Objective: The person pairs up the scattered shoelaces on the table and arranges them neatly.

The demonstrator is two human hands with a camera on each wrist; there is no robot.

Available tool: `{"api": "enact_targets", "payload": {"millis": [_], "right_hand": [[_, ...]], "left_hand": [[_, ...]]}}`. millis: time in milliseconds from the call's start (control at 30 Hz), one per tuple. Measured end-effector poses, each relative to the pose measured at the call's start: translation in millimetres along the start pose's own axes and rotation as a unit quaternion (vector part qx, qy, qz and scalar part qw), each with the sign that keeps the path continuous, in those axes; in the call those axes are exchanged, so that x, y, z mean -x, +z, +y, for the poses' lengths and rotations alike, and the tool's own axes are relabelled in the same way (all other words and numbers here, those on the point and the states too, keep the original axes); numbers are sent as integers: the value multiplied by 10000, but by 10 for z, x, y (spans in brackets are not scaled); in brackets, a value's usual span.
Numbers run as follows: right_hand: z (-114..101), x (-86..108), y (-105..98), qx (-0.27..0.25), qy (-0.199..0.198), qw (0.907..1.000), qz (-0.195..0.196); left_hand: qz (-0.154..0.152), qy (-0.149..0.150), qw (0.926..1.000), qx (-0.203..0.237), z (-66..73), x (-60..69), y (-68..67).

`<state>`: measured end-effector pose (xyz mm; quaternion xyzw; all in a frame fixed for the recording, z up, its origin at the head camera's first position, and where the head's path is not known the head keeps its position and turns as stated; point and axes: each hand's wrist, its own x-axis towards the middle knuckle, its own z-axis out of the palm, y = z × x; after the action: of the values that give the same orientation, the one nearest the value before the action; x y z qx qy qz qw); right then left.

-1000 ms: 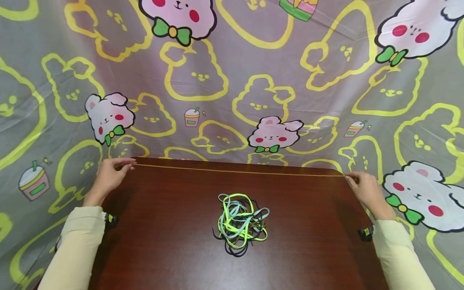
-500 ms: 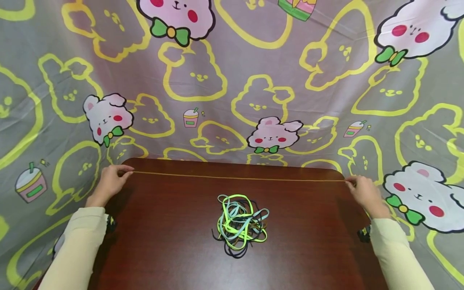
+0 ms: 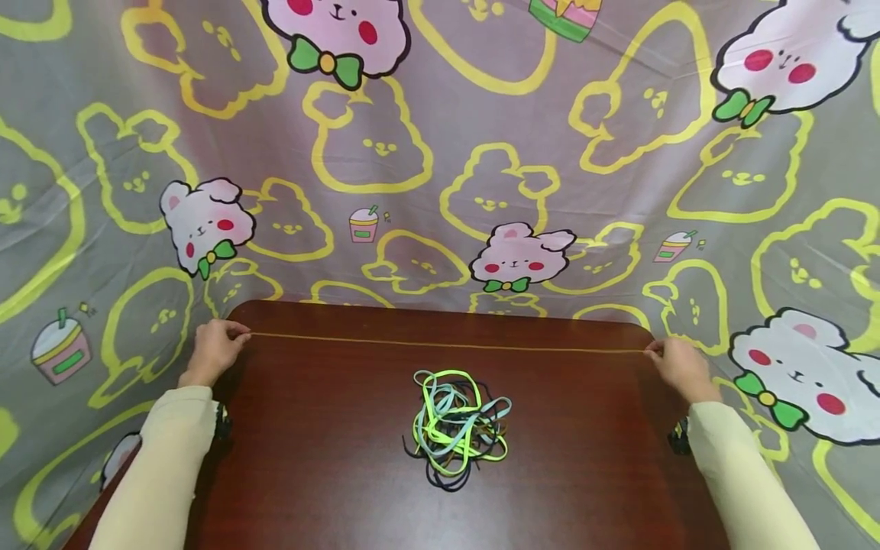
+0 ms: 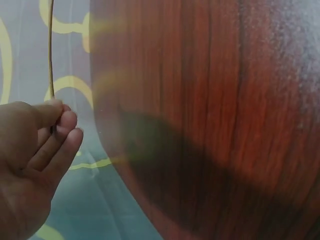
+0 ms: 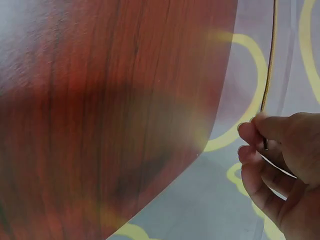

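Observation:
A thin golden-brown shoelace stretches nearly straight across the back of the table between both hands. My left hand pinches one end between thumb and fingertips near the back left corner. At the back right, my right hand pinches the other end; a dark tip pokes out below its fingers in the right wrist view. In front of the stretched lace lies a tangled pile of shoelaces, neon yellow-green, light blue, black and some brown, apart from both hands.
The dark red-brown wooden table has rounded back corners. A grey curtain printed with yellow outlines and white rabbits hangs behind it and at both sides.
Both hands have come lower and slightly nearer the body with the stretched lace, the left hand more so. The lace stays taut. The pile has not moved.

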<state>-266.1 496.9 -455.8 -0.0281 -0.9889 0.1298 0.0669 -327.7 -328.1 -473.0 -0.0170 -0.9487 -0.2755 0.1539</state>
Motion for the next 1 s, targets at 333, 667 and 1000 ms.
{"api": "enact_targets", "payload": {"millis": [333, 667, 1000], "right_hand": [[-9, -179, 53, 209, 243, 9993, -197], [-12, -349, 108, 255, 623, 9968, -430], [53, -453, 204, 274, 868, 9935, -679]], "left_hand": [[-15, -504, 9986, -167, -129, -69, 98], [-406, -916, 9945, -315, -105, -230, 110], [-488, -916, 9932, -532, -39, -368, 241]]}}
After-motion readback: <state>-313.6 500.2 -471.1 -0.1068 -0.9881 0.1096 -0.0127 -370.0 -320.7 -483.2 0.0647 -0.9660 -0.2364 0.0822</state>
